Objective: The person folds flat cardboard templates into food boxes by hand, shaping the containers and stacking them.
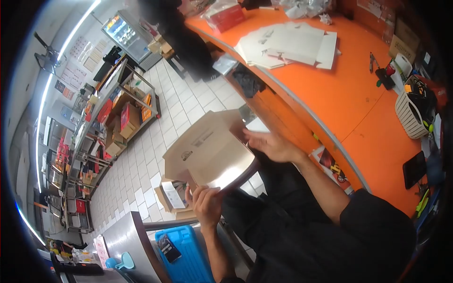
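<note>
A partly folded cardboard box (188, 158) with a dark printed logo on its raised flap and a shiny inside is held above my lap. My left hand (206, 206) has its fingers closed around the box's near left corner. At the opposite side, my right hand (271, 145) grips the side wall by its edge, fingertips partly hidden. Flat cardboard box blanks (288, 47) lie in an overlapping stack on the orange table (349, 108), beyond my right hand.
A cream basket (409, 113) of small items and a black phone (414, 170) sit along the table's right side. Below left are a blue plastic stool (186, 254) and an open carton (177, 195). A person in dark clothes (181, 40) stands farther back.
</note>
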